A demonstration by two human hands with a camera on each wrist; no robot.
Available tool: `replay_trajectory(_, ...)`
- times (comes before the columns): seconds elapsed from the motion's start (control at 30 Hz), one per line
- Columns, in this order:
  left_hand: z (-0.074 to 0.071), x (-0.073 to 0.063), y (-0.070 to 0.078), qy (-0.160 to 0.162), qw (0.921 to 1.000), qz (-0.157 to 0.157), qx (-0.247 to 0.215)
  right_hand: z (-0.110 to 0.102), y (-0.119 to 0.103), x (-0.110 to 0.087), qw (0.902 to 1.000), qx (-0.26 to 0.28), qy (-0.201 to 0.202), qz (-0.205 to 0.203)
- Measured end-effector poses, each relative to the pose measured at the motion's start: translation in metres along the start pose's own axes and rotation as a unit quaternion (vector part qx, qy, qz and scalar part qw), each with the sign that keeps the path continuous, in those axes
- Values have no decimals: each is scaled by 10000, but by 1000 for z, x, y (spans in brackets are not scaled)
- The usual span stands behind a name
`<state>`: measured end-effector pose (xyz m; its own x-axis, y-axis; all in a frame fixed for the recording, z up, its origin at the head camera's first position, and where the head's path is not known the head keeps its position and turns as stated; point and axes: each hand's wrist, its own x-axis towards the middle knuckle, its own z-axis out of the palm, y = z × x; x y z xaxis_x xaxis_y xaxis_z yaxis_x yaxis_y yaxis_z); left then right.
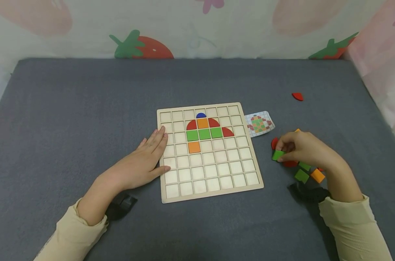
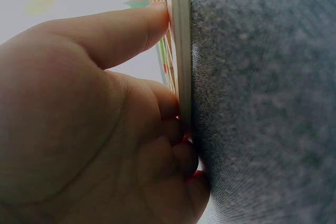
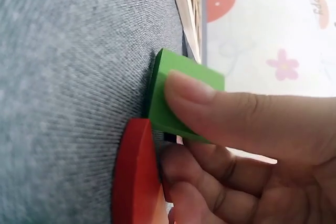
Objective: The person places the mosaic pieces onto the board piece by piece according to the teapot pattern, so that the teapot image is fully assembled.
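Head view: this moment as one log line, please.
left hand: on board edge | right hand: pinching green tile | card: beside board

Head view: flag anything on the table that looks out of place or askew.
One red piece lies alone, away from the loose pieces near the right hand, so it looks separated. The board sits slightly askew to the far edge of the table.
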<state>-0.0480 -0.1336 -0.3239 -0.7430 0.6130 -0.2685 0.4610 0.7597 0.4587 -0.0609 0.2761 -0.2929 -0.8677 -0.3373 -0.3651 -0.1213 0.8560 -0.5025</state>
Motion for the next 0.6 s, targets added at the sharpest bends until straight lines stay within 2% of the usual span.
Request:
replay_trajectory(0.2, -1, -2, 1, -17, 10000, -4, -28, 0, 0, 0, 9999, 35, 15, -161)
replay_trajectory(0.6, -1, -1, 0, -12, 10000, 39, -66, -2, -11, 1, 9977, 506, 155, -412)
